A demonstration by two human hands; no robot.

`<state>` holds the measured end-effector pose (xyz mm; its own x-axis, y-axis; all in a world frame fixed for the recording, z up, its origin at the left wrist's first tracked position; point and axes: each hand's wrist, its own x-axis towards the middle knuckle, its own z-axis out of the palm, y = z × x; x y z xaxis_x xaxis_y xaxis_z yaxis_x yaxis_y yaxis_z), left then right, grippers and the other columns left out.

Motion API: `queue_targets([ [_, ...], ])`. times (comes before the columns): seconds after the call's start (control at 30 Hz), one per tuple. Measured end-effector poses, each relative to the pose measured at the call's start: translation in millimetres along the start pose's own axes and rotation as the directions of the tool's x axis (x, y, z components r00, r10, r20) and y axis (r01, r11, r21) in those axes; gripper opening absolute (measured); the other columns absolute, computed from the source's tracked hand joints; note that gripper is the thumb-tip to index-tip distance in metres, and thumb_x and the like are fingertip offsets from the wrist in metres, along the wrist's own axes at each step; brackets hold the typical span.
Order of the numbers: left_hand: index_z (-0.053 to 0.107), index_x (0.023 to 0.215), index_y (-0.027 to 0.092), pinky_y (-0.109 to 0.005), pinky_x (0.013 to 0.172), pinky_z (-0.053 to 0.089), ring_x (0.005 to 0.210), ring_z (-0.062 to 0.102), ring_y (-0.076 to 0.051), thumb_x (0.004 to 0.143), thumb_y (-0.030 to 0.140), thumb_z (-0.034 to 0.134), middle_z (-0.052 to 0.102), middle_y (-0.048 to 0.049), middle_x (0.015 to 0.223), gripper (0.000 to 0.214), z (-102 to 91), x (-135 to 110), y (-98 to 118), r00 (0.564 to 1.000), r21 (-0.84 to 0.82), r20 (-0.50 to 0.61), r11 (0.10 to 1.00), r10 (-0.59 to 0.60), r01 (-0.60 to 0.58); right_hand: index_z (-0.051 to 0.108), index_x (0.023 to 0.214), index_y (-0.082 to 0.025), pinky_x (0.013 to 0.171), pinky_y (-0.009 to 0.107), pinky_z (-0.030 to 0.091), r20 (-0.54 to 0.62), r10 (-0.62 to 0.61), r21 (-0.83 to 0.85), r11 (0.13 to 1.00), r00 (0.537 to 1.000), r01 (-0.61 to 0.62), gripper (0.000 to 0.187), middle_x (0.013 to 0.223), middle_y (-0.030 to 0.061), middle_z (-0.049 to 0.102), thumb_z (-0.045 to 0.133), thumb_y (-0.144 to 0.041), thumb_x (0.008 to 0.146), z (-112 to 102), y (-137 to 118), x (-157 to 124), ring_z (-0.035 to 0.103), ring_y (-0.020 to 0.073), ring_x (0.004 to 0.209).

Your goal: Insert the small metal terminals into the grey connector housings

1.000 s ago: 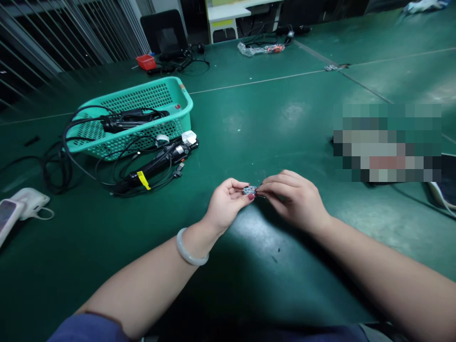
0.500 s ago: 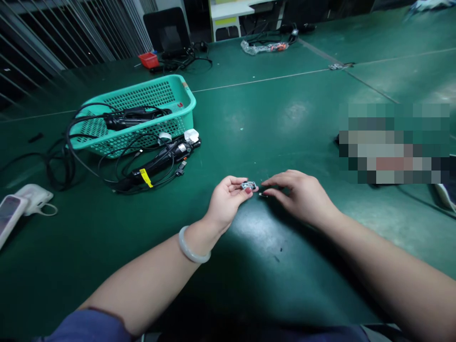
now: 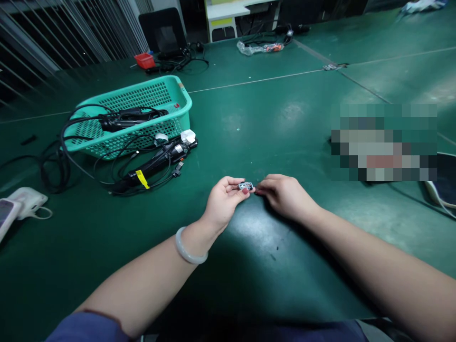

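Note:
Between the thumb and fingers of my left hand [image 3: 224,199] is a small grey-and-black part [image 3: 245,186], which looks like a tiny circuit board. A pale bangle circles that wrist. Just right of the part, my right hand [image 3: 285,194] rests low over the table with thumb and forefinger pinched together. Whatever lies in this pinch is hidden by the fingers. Both hands' fingertips are very close to each other. Two tiny dark bits [image 3: 275,252] lie on the green table [image 3: 228,285] nearer to me.
A turquoise basket [image 3: 183,111] holding dark cabled devices stands at the left. In front of it lies a black device [image 3: 156,164] with cables and a yellow tag. A white phone-like item [image 3: 26,204] sits far left. A pixelated area covers things at right.
My right thumb and forefinger have closed where a small dark piece lay on the table; that piece no longer shows. The left hand keeps its hold. The whole view has shifted slightly.

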<state>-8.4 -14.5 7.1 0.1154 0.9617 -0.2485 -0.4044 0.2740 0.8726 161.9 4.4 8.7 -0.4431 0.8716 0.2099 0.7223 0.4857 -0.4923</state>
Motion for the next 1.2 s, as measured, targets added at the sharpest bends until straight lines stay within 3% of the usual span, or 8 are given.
queue_targets([
  [0.3,0.058,0.086,0.013,-0.034,0.087,0.048,0.08,0.068,-0.014,0.062,0.013,0.076,0.069,-0.0021,0.078,0.03,0.0,1.0,-0.5,1.0,0.024,-0.005,1.0,0.007,-0.007,0.073,0.076,-0.017,0.069,0.026,0.048,-0.115,0.043,0.124,0.992,0.992,-0.028,0.022,0.077,0.005,0.068,0.055,-0.006,0.076,11.6,5.5,12.8,0.062,0.0153,0.071],
  [0.57,0.057,0.085,0.013,-0.031,0.083,0.049,0.078,0.068,-0.013,0.062,0.013,0.077,0.069,-0.0018,0.078,0.03,1.1,0.1,1.9,1.0,0.014,-0.029,1.0,0.006,-0.005,0.072,0.077,-0.016,0.071,0.028,0.047,-0.08,0.087,0.018,0.996,0.993,-0.086,0.021,0.077,0.0058,0.068,0.052,-0.009,0.081,14.2,2.2,14.0,0.061,0.0174,0.075],
  [0.73,0.058,0.086,0.013,-0.031,0.084,0.049,0.079,0.068,-0.013,0.064,0.012,0.076,0.069,-0.0018,0.077,0.029,1.3,-0.2,2.5,1.0,0.026,-0.023,1.0,0.005,-0.005,0.073,0.079,-0.019,0.074,0.03,0.049,-0.122,0.108,0.061,0.993,0.987,-0.101,0.016,0.079,0.0049,0.07,0.058,-0.014,0.08,12.8,1.7,11.2,0.063,0.0178,0.077],
  [0.87,0.058,0.086,0.013,-0.032,0.084,0.049,0.079,0.068,-0.013,0.064,0.012,0.075,0.069,-0.0016,0.077,0.028,0.4,0.2,1.7,0.999,0.026,-0.032,1.0,0.013,-0.012,0.073,0.084,-0.019,0.077,0.031,0.05,-0.116,0.076,0.092,0.994,0.99,-0.065,0.021,0.085,0.0048,0.073,0.053,-0.015,0.084,7.6,5.9,8.5,0.066,0.0173,0.08],
  [1.07,0.057,0.086,0.014,-0.035,0.09,0.048,0.081,0.069,-0.013,0.064,0.01,0.074,0.069,-0.0017,0.079,0.028,-0.5,0.0,0.3,0.999,0.033,-0.029,0.999,0.042,-0.041,0.07,0.079,-0.017,0.072,0.03,0.05,-0.086,0.037,-0.006,0.999,0.996,-0.038,0.01,0.081,0.0051,0.069,0.06,-0.019,0.081,1.7,9.8,2.5,0.063,0.0178,0.076],
  [1.2,0.056,0.086,0.013,-0.035,0.09,0.048,0.08,0.069,-0.013,0.064,0.008,0.072,0.069,-0.0017,0.079,0.027,0.0,-0.2,0.6,0.998,0.04,-0.037,0.998,0.044,-0.042,0.069,0.078,-0.016,0.071,0.029,0.048,-0.049,0.022,-0.112,0.993,0.999,-0.027,0.015,0.081,0.0069,0.066,0.055,-0.018,0.085,5.8,6.5,4.8,0.062,0.0183,0.076],
])
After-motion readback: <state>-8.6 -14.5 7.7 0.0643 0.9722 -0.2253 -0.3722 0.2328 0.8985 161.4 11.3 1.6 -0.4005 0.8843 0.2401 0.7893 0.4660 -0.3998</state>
